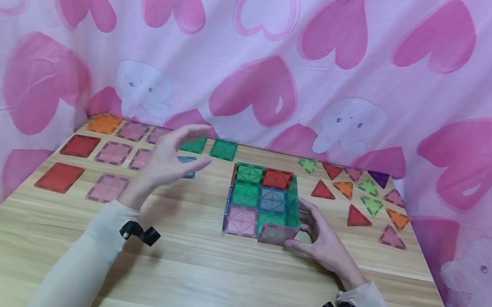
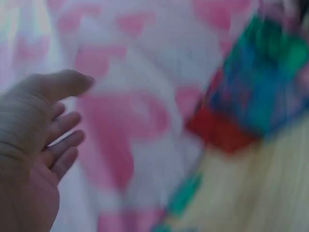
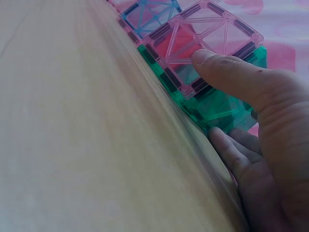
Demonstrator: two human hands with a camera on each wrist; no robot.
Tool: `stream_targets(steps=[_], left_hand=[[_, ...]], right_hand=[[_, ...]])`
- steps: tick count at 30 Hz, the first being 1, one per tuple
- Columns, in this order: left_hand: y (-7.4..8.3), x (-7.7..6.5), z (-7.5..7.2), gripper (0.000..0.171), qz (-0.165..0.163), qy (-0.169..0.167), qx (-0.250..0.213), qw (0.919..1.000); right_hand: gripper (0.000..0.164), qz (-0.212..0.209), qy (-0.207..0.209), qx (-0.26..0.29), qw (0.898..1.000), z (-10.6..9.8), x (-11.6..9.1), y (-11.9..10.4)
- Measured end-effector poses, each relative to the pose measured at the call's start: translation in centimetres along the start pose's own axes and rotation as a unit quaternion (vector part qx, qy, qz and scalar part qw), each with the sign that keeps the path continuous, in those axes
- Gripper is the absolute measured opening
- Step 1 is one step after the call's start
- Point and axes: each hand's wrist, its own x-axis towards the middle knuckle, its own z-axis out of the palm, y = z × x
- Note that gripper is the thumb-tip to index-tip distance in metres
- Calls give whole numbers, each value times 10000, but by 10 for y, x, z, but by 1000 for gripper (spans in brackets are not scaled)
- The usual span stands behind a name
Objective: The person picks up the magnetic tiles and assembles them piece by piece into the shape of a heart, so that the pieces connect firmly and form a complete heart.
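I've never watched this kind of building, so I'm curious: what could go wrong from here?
The right hand cups the front-right corner of the tile box; a hard push might skew it.
The upright pink tile has no standing neighbour on its left, so it might tip.
The left hand, raised near loose square tiles, might brush them.

This looks like a small curtained-off play corner, perhaps in a home. Pink cloth printed with hearts and white cartoon animals hangs round three sides of a wood-grain table, where colourful toy tiles lie. The cloth hides the room beyond, so its kind is uncertain.
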Motion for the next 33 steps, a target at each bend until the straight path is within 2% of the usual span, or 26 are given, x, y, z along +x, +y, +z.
stream_targets(steps=[3,6,9,12,17,22,24,29,33], left_hand=[[-35,-8,-16,65,-597,-238,362,9973],[-62,-17,-24,67,-1117,-542,463,9912],[-80,-24,-27,71,-1436,-776,593,9848],[-92,-28,-27,74,-1564,-948,798,9799],[-99,-29,-25,73,-1612,-1230,1370,9696],[-99,-27,-21,68,-1467,-1510,1951,9579],[-98,-27,-19,68,-1419,-1596,1928,9577],[-97,-28,-14,74,-1395,-1722,1544,9628],[-96,-28,-14,79,-1503,-1674,1615,9609]], right_hand=[[106,-15,34,-33,10000,-1,-1,0],[106,-9,41,-51,10000,-2,-1,1],[106,-5,53,-34,10000,-1,-1,1],[105,-35,49,-24,10000,0,-2,1],[105,-64,29,-23,10000,-1,-1,1],[104,-81,-12,-12,10000,-1,-1,1],[104,-47,-9,-13,10000,0,-1,0],[105,17,22,-1,10000,0,0,-1],[105,-32,6,24,10000,0,1,0]])
